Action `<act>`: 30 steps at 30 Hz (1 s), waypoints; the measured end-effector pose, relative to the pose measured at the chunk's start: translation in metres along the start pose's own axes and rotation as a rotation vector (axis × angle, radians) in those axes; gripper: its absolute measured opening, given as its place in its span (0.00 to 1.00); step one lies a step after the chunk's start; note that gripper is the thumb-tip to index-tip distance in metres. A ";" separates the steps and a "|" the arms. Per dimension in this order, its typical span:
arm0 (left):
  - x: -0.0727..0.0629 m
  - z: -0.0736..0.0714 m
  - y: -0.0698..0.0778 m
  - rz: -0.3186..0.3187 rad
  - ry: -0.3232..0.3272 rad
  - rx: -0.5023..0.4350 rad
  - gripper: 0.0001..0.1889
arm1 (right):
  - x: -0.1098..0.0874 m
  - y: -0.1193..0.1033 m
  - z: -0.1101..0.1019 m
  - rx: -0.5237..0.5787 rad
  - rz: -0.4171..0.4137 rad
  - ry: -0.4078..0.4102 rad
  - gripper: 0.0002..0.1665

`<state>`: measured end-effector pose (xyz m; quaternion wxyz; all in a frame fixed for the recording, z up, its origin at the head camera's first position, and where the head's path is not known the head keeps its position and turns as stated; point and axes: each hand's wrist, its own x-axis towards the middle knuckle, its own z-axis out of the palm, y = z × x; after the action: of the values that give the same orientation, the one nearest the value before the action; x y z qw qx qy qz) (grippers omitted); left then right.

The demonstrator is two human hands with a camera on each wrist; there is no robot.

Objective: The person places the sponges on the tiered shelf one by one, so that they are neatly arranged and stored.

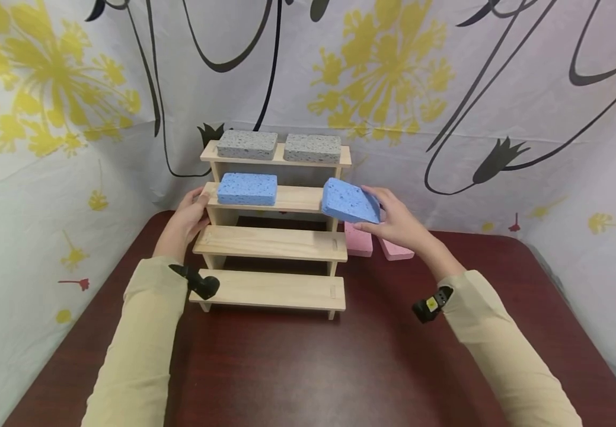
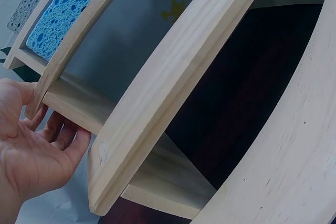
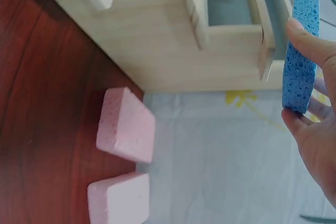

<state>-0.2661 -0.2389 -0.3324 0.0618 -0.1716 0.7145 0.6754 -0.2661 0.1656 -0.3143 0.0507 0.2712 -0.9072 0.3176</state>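
Observation:
A blue sponge (image 1: 351, 200) is gripped by its right side in my right hand (image 1: 395, 222), tilted at the right end of the second tier from the top. In the right wrist view, the thumb lies on one face of that sponge (image 3: 301, 51) and the fingers on the other side. My left hand (image 1: 186, 218) holds the left end of that tier of the stepped wooden stand (image 1: 270, 243). Seen from the left wrist, its thumb touches the tier's end and its fingers bend below it. A second blue sponge (image 1: 247, 188) lies flat on the same tier's left half.
Two grey sponges (image 1: 247, 145) lie side by side on the top tier. Pink sponges (image 1: 358, 240) are on the dark red table (image 1: 297, 367), right of the stand and partly behind my right hand. A white cloth (image 1: 297, 89) with flower prints hangs behind.

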 end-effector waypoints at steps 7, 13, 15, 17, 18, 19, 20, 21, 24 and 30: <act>-0.004 -0.001 0.001 -0.005 -0.005 0.014 0.30 | 0.026 -0.020 0.007 -0.044 -0.029 0.019 0.46; -0.002 -0.004 -0.001 -0.016 0.011 0.020 0.29 | 0.050 -0.035 0.014 -0.082 -0.007 -0.038 0.46; 0.000 -0.004 -0.003 -0.022 0.009 0.016 0.29 | 0.055 -0.040 0.016 -0.097 0.005 -0.069 0.46; 0.001 -0.004 -0.003 -0.027 0.003 0.008 0.30 | 0.059 -0.043 0.018 -0.114 0.002 -0.096 0.46; 0.002 -0.004 -0.003 -0.029 0.001 0.004 0.29 | 0.060 -0.045 0.018 -0.125 0.001 -0.109 0.46; 0.002 -0.004 -0.003 -0.026 -0.005 0.008 0.30 | 0.061 -0.046 0.018 -0.137 -0.003 -0.117 0.45; 0.002 -0.004 -0.003 -0.023 -0.004 0.006 0.30 | 0.062 -0.048 0.019 -0.144 -0.010 -0.120 0.45; 0.001 -0.003 -0.002 -0.019 -0.003 0.008 0.30 | 0.063 -0.048 0.019 -0.157 -0.018 -0.123 0.45; -0.002 -0.003 0.000 -0.006 0.006 0.005 0.30 | 0.065 -0.048 0.019 -0.179 -0.037 -0.138 0.44; -0.003 -0.003 0.000 -0.011 -0.004 0.022 0.30 | 0.065 -0.040 0.023 -0.254 -0.012 -0.184 0.43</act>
<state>-0.2627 -0.2410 -0.3306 0.0688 -0.1733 0.7210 0.6674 -0.2978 0.0954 -0.2937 0.0033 0.2959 -0.9393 0.1738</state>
